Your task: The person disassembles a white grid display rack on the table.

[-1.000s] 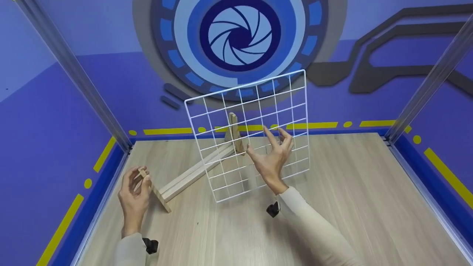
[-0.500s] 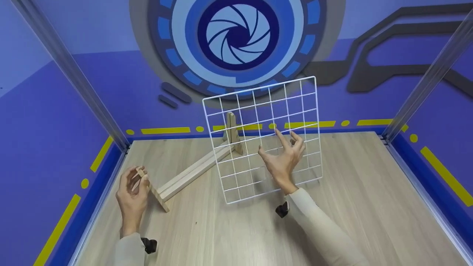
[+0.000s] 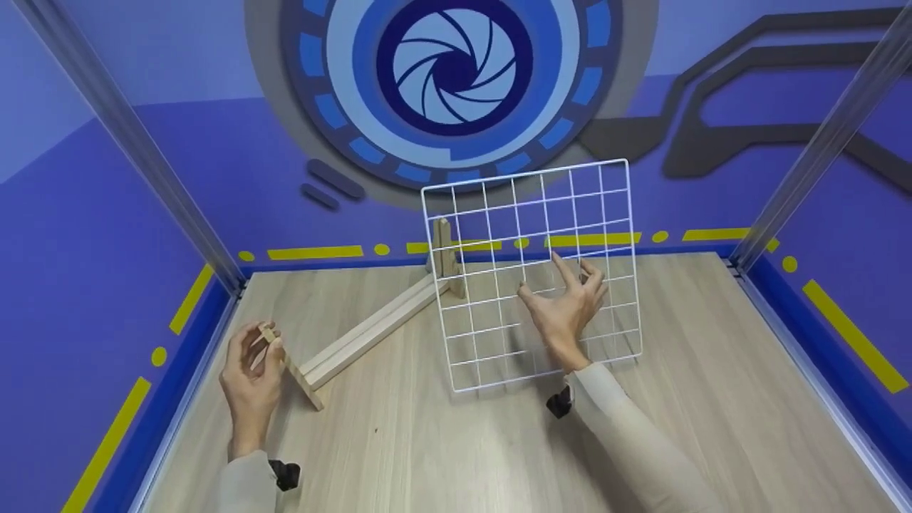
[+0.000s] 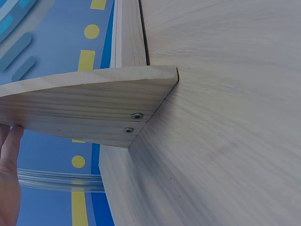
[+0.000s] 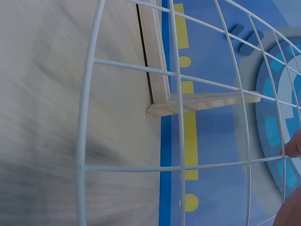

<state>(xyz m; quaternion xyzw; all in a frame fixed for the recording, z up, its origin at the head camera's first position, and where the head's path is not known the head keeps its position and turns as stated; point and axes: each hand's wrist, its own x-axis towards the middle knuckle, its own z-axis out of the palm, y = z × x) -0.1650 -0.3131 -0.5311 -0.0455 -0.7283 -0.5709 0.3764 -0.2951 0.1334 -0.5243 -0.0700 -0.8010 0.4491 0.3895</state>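
My left hand [image 3: 249, 388] pinches the top of the near end board [image 3: 303, 381] of a wooden stand [image 3: 377, 335]. In the left wrist view, that end board [image 4: 84, 99] shows two screw heads near its lower edge. A long rail runs from it to a far upright end board [image 3: 447, 246]. My right hand [image 3: 566, 313] grips a white wire grid panel [image 3: 491, 240] from the near side, thumb and fingers at the wires. The panel is held up, tilted slightly, right of the rail. It overlaps the far end board in the head view; whether they touch, I cannot tell.
Both objects are over a light wood-grain tabletop [image 3: 427, 463]. Blue patterned walls stand at the back and both sides, with metal corner posts [image 3: 135, 142] at the back left and right. Each wrist wears a small black camera [image 3: 285, 474].
My right hand has carried the grid panel to the right, and its top edge has become more level. The left hand keeps its hold on the end board; the stand stays in place.
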